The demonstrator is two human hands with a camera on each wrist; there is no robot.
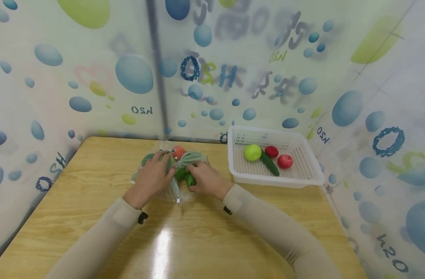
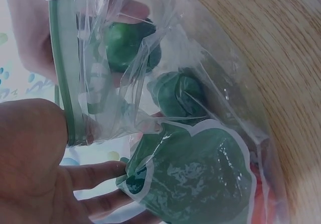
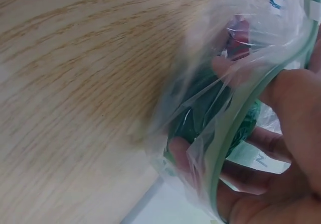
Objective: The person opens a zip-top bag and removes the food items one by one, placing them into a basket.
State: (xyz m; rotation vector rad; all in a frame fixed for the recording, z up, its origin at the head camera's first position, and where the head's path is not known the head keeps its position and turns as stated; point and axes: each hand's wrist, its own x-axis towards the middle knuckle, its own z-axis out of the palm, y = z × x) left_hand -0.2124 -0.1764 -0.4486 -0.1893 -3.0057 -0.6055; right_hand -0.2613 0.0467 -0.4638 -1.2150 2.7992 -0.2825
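Observation:
A clear zip bag with a green seal and green print lies on the wooden table, its mouth toward me. My left hand holds the bag at its left side; in the left wrist view several fingers extend along the plastic. Reaching into the mouth, my right hand grips a glossy green pepper, with fingertips seen through the plastic in the right wrist view. Another dark green vegetable sits beside it in the bag. Something orange-red shows at the bag's far end, partly covered by the print.
To the right stands a white perforated basket. It holds a yellow-green round fruit, a cucumber and two red round items. A patterned curtain borders the table's far edge.

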